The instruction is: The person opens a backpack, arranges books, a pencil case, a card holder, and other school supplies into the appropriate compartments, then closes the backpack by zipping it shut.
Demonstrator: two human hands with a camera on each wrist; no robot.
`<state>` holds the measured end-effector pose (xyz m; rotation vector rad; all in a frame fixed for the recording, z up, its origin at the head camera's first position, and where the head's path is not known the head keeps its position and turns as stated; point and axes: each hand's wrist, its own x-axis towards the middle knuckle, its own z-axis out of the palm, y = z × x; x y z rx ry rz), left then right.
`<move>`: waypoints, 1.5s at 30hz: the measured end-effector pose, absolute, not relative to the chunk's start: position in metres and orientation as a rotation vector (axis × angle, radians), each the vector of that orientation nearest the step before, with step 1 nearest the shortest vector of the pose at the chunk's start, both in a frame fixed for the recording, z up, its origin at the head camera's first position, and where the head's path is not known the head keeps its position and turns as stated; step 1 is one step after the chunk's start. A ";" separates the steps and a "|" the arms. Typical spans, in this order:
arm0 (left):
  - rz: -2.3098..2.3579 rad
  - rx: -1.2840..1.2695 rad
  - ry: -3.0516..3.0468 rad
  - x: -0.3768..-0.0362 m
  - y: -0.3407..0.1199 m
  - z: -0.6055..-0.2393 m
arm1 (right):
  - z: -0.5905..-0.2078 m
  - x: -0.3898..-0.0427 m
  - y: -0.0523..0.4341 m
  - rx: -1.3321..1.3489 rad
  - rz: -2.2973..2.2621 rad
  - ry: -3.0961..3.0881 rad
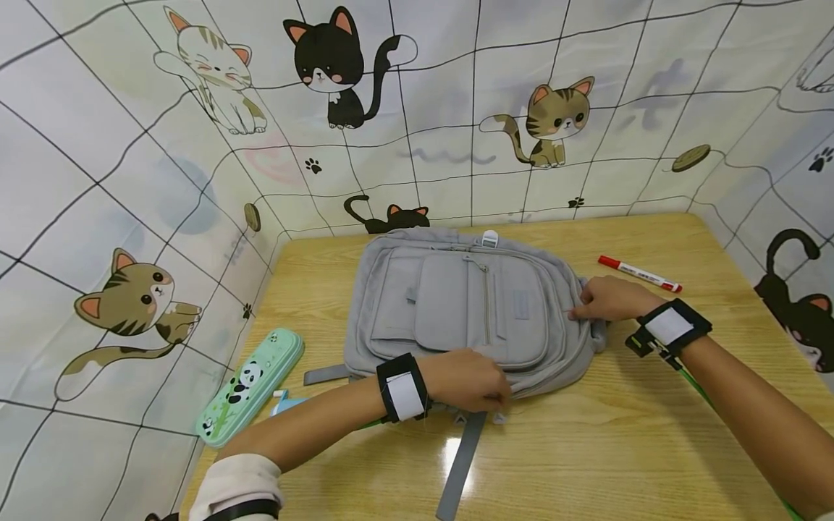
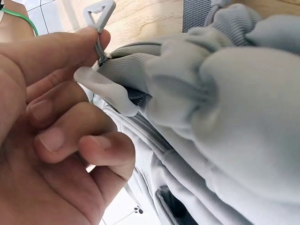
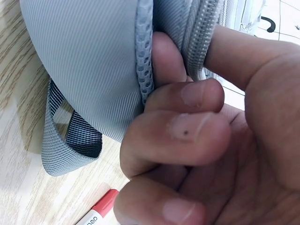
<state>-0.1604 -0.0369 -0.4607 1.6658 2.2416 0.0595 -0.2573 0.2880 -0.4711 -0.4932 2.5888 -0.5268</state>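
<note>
— Any writing you can read?

— Only a few letters on the red marker (image 1: 640, 273), maybe "de"; it's cut off.

— And the hands?

— The left hand (image 1: 470, 380) pinches the zipper pull (image 2: 99, 18) at the grey backpack's (image 1: 465, 307) near edge. The right hand (image 1: 607, 299) grips its right seam, fingers (image 3: 187, 93) clenched on fabric.

— Room around it?

— Bare wooden desk (image 1: 619, 434) in front; a panda pencil case (image 1: 250, 387) lies left, by the cat-print wall.

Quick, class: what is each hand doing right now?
Left hand: pinches the zipper pull of the grey backpack.
Right hand: grips the backpack's edge by the zipper.
</note>
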 end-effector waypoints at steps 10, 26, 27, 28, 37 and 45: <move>0.010 1.640 2.261 -0.157 -0.060 -0.462 | -0.471 -0.255 0.286 -0.490 -0.537 2.591; 0.050 1.499 2.266 -0.160 -0.085 -0.462 | -0.474 -0.252 0.287 -0.494 -0.560 2.592; 0.052 1.500 2.266 -0.160 -0.086 -0.462 | -0.474 -0.251 0.287 -0.495 -0.558 2.592; 0.052 1.499 2.270 -0.160 -0.088 -0.461 | -0.474 -0.252 0.288 -0.496 -0.558 2.591; 0.098 1.463 2.276 -0.159 -0.099 -0.457 | -0.476 -0.252 0.287 -0.472 -0.563 2.574; 0.242 1.457 2.221 -0.166 -0.102 -0.459 | -0.479 -0.250 0.285 -0.484 -0.553 2.595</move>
